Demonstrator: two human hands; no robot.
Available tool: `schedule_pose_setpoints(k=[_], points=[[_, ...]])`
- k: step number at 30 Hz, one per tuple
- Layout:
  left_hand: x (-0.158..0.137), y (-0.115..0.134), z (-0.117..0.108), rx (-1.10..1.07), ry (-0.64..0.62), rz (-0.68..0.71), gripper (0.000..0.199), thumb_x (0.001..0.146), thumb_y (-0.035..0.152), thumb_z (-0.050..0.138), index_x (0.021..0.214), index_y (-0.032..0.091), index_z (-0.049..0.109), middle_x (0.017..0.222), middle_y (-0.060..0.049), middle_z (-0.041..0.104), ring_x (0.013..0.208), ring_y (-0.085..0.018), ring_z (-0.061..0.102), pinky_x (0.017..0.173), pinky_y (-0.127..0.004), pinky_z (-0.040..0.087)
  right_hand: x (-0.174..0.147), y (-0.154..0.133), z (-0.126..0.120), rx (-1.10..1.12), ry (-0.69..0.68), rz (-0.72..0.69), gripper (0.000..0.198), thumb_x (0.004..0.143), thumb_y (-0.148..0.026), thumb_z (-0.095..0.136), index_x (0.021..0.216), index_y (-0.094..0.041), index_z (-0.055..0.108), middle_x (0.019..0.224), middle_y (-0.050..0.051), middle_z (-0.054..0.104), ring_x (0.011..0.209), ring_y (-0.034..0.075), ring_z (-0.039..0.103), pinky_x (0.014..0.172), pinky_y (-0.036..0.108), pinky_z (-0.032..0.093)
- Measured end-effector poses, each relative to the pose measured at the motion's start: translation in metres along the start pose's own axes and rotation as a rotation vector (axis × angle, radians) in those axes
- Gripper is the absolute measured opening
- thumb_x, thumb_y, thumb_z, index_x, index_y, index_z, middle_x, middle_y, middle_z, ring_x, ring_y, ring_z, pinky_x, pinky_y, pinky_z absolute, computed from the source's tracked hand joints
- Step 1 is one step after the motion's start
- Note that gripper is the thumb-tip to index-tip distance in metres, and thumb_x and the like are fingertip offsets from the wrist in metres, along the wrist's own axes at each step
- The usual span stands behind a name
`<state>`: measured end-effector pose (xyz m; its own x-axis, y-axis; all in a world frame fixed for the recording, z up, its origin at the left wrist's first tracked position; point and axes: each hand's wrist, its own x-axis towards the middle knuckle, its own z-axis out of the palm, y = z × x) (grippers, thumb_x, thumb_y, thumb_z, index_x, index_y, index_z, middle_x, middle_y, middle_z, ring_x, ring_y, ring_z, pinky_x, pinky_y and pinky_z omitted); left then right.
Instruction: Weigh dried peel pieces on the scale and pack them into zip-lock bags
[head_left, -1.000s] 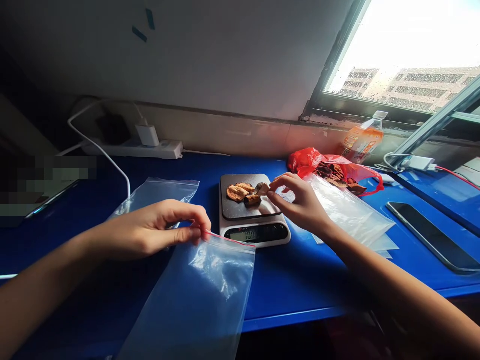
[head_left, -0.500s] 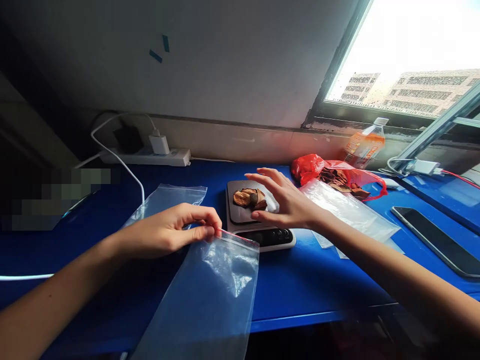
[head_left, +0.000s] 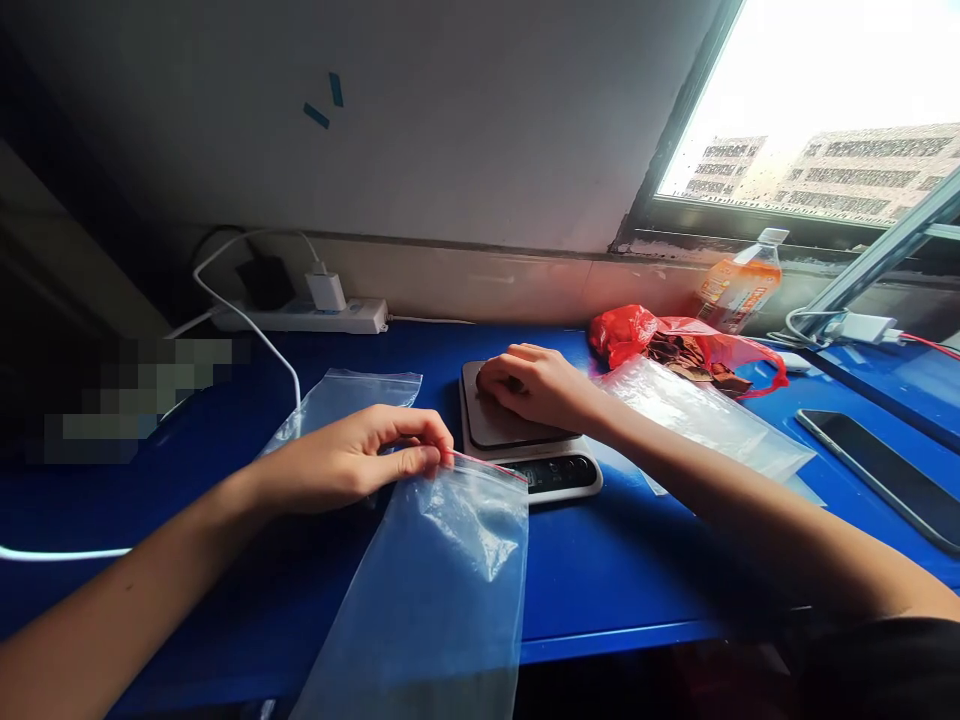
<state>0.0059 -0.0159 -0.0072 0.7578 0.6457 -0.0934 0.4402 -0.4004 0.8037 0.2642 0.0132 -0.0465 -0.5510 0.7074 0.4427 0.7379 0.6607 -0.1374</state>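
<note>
I have left hand [head_left: 356,462] pinched on zip bag [head_left: 442,590] by its mouth, likely keeping that end up; right hand [head_left: 541,388] curls over digital scale [head_left: 517,430], can't tell its grip.

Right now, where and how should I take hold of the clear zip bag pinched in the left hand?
I'd pinch the clear zip bag at the free right corner of its red edge, coming from the right: the left hand holds that edge farther left, this corner juts out uncovered, and the film below looks limp.
</note>
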Motion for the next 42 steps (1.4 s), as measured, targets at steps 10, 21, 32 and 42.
schedule_pose_setpoints(k=[10, 21, 32, 42], points=[[0.001, -0.004, 0.000, -0.074, 0.100, 0.127, 0.019, 0.090, 0.035, 0.059, 0.082, 0.022, 0.070, 0.083, -0.002, 0.068, 0.075, -0.015, 0.064, 0.071, -0.025, 0.053, -0.003, -0.014, -0.019, 0.480, 0.051, 0.147, 0.014, 0.086, -0.018, 0.059, 0.092, -0.015, 0.071, 0.085, 0.004, 0.073, 0.072, 0.011, 0.062, 0.065, 0.022, 0.044], [0.012, -0.023, 0.004, -0.146, 0.333, 0.179, 0.021, 0.088, 0.044, 0.063, 0.087, 0.023, 0.067, 0.089, -0.003, 0.065, 0.080, -0.016, 0.063, 0.070, -0.026, 0.052, 0.022, -0.053, -0.059, 0.506, -0.488, -0.014, 0.021, 0.080, -0.017, 0.064, 0.097, -0.014, 0.076, 0.077, 0.000, 0.067, 0.064, 0.007, 0.053, 0.058, 0.021, 0.036], [0.009, -0.009, 0.018, 0.335, 0.694, -0.105, 0.026, 0.082, 0.047, 0.055, 0.083, 0.023, 0.063, 0.080, -0.002, 0.072, 0.065, -0.018, 0.063, 0.056, -0.027, 0.043, 0.022, -0.059, -0.028, 1.026, -0.617, 0.314, 0.018, 0.085, -0.030, 0.059, 0.093, -0.015, 0.067, 0.067, -0.004, 0.056, 0.055, 0.007, 0.047, 0.050, 0.020, 0.034], [0.006, -0.005, 0.029, 0.447, 0.784, -0.106, 0.040, 0.094, 0.051, 0.036, 0.094, 0.022, 0.063, 0.082, -0.005, 0.074, 0.068, -0.021, 0.067, 0.059, -0.029, 0.042, 0.011, -0.099, -0.018, 1.006, -0.539, 0.328, 0.006, 0.081, -0.022, 0.062, 0.082, -0.016, 0.066, 0.054, -0.008, 0.044, 0.050, 0.006, 0.037, 0.048, 0.021, 0.027]])
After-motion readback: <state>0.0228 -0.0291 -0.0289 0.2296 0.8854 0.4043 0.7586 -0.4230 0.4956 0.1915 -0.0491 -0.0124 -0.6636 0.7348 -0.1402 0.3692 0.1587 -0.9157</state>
